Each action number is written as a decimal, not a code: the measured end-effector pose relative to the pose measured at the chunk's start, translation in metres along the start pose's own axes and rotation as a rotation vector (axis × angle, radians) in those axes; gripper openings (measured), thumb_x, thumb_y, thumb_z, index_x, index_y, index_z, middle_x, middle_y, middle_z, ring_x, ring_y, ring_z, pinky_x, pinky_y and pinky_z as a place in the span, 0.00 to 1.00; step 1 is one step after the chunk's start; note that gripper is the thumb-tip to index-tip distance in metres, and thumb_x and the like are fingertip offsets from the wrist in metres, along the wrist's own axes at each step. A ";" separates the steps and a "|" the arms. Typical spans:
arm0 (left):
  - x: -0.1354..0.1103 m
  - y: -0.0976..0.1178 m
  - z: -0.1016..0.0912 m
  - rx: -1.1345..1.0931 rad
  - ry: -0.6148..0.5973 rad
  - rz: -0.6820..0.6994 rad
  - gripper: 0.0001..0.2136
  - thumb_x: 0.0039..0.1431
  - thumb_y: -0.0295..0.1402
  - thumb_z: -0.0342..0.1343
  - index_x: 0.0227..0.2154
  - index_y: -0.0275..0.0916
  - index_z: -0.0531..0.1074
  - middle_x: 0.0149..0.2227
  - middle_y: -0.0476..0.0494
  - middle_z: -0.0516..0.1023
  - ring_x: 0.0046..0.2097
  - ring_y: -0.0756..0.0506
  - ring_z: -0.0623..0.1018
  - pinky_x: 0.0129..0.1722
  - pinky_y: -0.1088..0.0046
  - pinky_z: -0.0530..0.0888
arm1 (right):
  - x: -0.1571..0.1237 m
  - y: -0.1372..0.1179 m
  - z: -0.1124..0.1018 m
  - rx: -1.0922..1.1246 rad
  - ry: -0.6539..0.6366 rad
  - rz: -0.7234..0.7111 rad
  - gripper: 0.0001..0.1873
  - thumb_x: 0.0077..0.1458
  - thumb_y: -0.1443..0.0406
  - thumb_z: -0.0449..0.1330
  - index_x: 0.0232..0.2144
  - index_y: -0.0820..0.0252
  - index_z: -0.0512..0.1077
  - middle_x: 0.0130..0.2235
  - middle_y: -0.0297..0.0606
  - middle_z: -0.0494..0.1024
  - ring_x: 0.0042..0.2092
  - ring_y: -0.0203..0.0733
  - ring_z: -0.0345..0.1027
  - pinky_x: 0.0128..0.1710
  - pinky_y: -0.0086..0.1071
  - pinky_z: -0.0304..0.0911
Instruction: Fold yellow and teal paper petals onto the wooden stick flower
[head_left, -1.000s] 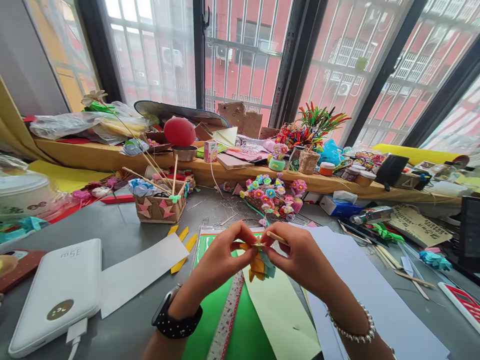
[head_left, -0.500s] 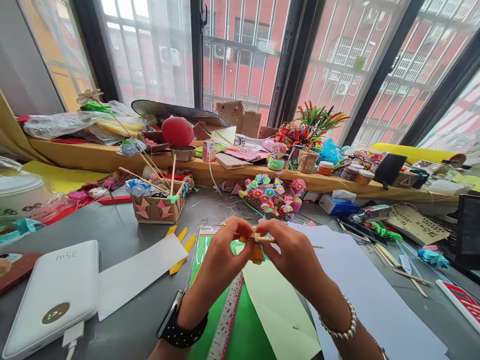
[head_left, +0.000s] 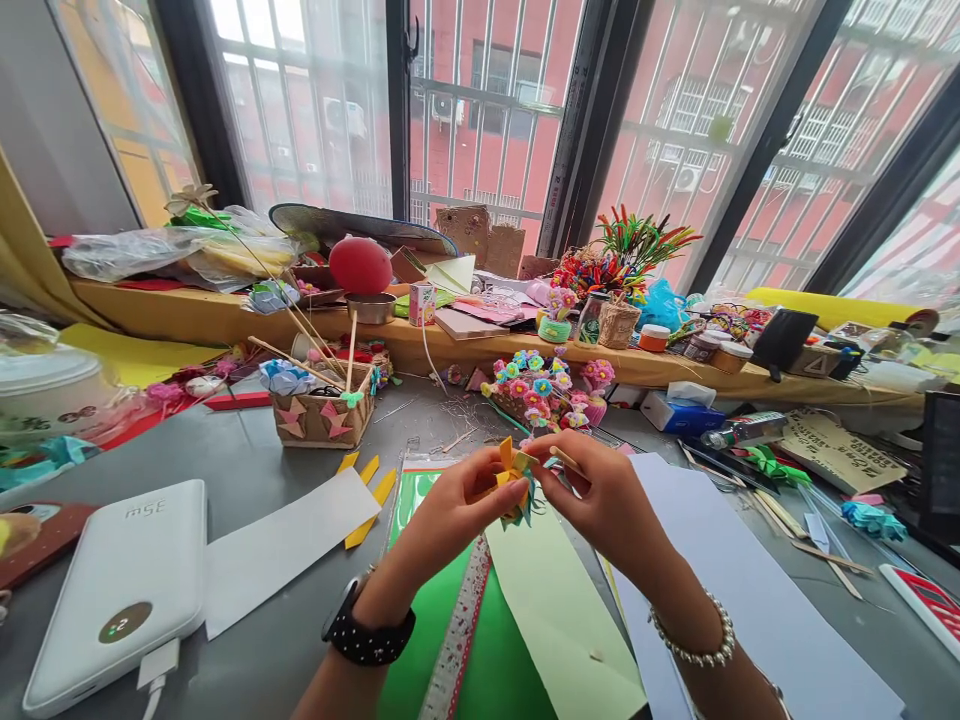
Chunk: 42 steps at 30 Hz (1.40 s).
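Paper ornament [head_left: 509,462] in left hand [head_left: 456,503], stick [head_left: 565,459] in right hand [head_left: 598,487]

Left grip [head_left: 465,497] curled with thumb [head_left: 504,497] forward, right grip [head_left: 589,488] bent close beside it, forearms [head_left: 675,590] angled inward.

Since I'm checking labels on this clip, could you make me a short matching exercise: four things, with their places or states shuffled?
Things:
1. folded paper
2. ruler
3. power bank
4. small box

Places or states:
A. brown, with pink shapes on its front
B. pinched in the left hand
C. white, with a cable plugged in
D. lying over the green sheet

Pairs: 1-B, 2-D, 3-C, 4-A
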<state>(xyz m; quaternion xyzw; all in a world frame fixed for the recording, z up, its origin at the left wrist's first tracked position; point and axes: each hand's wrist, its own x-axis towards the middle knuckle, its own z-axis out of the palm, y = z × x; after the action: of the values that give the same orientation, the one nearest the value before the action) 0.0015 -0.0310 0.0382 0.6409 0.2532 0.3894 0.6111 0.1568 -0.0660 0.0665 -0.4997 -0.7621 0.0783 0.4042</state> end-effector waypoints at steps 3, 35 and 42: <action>0.000 -0.004 0.000 0.087 0.008 0.018 0.12 0.53 0.36 0.53 0.39 0.36 0.66 0.33 0.45 0.72 0.34 0.49 0.71 0.33 0.75 0.68 | 0.000 0.001 -0.002 -0.019 -0.053 0.014 0.09 0.50 0.69 0.55 0.36 0.58 0.71 0.35 0.35 0.76 0.28 0.34 0.65 0.21 0.25 0.55; 0.006 -0.007 -0.010 -0.342 0.080 -0.213 0.24 0.48 0.53 0.48 0.27 0.33 0.72 0.26 0.44 0.74 0.27 0.49 0.72 0.29 0.75 0.68 | -0.004 0.000 0.001 -0.104 0.024 -0.105 0.08 0.46 0.74 0.55 0.30 0.59 0.71 0.29 0.33 0.77 0.26 0.34 0.67 0.22 0.25 0.58; 0.001 -0.007 -0.014 -0.459 -0.081 -0.144 0.17 0.49 0.46 0.53 0.37 0.40 0.72 0.35 0.44 0.77 0.34 0.47 0.75 0.37 0.71 0.70 | -0.004 0.000 -0.001 -0.065 0.142 -0.116 0.07 0.48 0.72 0.53 0.30 0.59 0.70 0.30 0.35 0.76 0.26 0.33 0.67 0.23 0.24 0.60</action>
<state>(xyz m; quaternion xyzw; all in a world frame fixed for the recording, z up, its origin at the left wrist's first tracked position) -0.0085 -0.0214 0.0309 0.4804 0.1785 0.3663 0.7767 0.1579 -0.0695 0.0648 -0.4717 -0.7614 -0.0055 0.4446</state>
